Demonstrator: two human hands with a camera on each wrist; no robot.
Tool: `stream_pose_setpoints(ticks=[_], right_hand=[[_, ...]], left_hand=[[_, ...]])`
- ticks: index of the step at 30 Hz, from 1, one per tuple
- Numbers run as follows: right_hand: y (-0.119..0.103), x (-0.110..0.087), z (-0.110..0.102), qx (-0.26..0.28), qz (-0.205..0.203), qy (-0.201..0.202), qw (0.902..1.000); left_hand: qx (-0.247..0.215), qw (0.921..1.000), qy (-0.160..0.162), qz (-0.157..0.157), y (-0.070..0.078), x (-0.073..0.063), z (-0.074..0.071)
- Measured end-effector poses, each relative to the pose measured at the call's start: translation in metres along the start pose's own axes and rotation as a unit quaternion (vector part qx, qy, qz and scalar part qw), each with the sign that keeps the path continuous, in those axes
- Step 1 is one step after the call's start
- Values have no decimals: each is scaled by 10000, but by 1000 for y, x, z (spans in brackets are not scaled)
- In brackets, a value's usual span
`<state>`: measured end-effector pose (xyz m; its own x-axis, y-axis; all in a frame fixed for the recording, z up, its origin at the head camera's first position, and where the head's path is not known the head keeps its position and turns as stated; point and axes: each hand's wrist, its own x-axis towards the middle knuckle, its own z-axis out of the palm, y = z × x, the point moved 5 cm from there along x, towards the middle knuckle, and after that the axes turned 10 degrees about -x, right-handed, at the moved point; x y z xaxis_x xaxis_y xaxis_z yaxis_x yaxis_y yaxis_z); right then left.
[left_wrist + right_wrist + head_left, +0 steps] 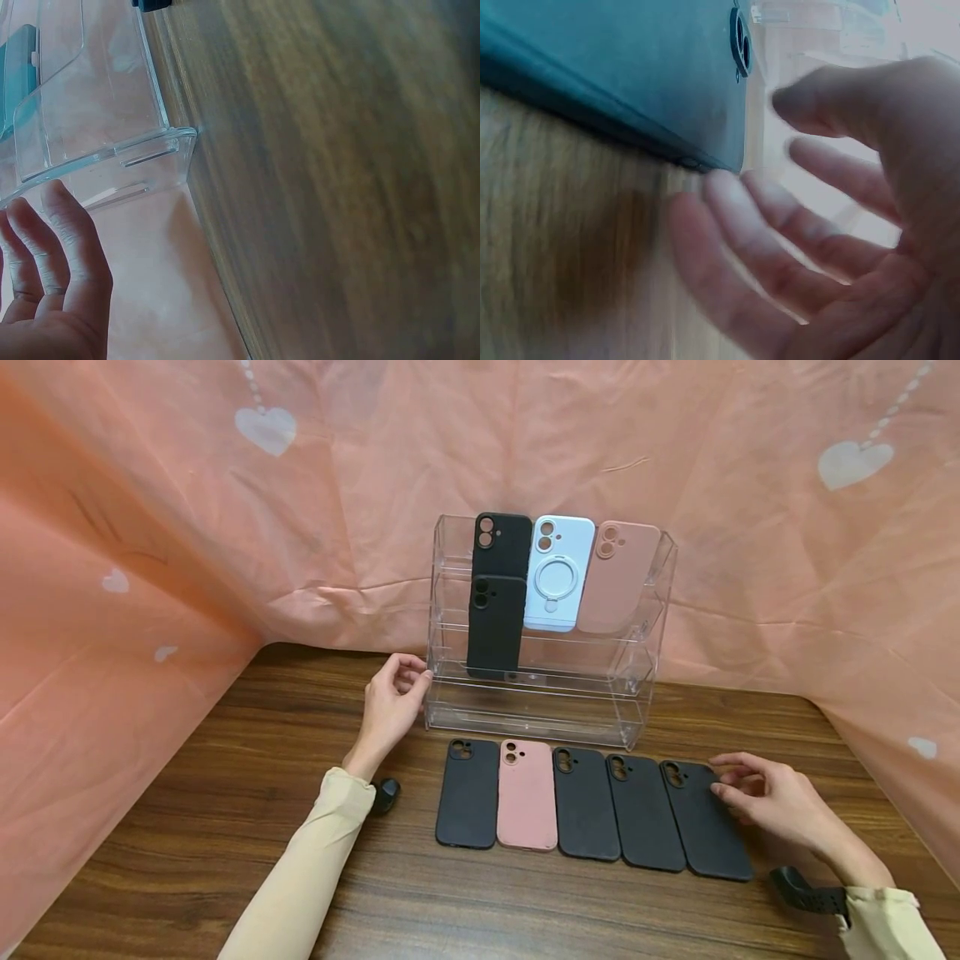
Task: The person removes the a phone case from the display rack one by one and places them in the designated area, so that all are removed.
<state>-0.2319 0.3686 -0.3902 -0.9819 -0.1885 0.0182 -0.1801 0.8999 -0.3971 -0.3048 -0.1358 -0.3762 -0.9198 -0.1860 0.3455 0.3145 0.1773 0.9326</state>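
Note:
A clear stepped display rack [573, 727] stands on the table. My left hand [393, 697] is at its left side; in the left wrist view the fingertips [56, 191] meet the edge of the clear panel. A row of phone cases lies in front: a black one [467, 797], a pink one [527, 797], then black ones, ending with the rightmost black case [708, 822]. By that case's upper right edge is my right hand [780, 797], fingers loosely bent and thumb apart from them. Close up in the right wrist view, nothing sits between thumb and fingers.
Upright on the rack are an upper black case [510, 547], a lower black case [495, 631], a white case with a ring [557, 610] and a pink case [618, 581]. Behind and beside the wooden table [225, 827] hangs a peach curtain [360, 485] with hearts.

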Motion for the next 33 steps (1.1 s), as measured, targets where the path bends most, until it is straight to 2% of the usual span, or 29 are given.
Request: stream_pose_setpoints(ticks=[5, 9, 11, 18, 21, 33], right_hand=[[-9, 7, -12, -63, -353, 884, 9954], [-18, 13, -18, 363, -519, 1226, 9904], [-23, 15, -19, 578, -611, 1394, 9867], [-39, 23, -28, 836, -762, 2263, 9675], [-45, 28, -31, 984, -813, 2379, 9629], [-75, 49, -39, 1492, -1144, 2362, 9533]], left_hand=[[-12, 10000, 11, -7, 0, -1, 0], [6, 10000, 32, 7, 0, 0, -1], [0, 10000, 29, 7, 0, 0, -1], [16, 10000, 3, 4, 1, 0, 0], [5, 10000, 10, 7, 1, -1, 0], [3, 10000, 9, -11, -1, 0, 0]])
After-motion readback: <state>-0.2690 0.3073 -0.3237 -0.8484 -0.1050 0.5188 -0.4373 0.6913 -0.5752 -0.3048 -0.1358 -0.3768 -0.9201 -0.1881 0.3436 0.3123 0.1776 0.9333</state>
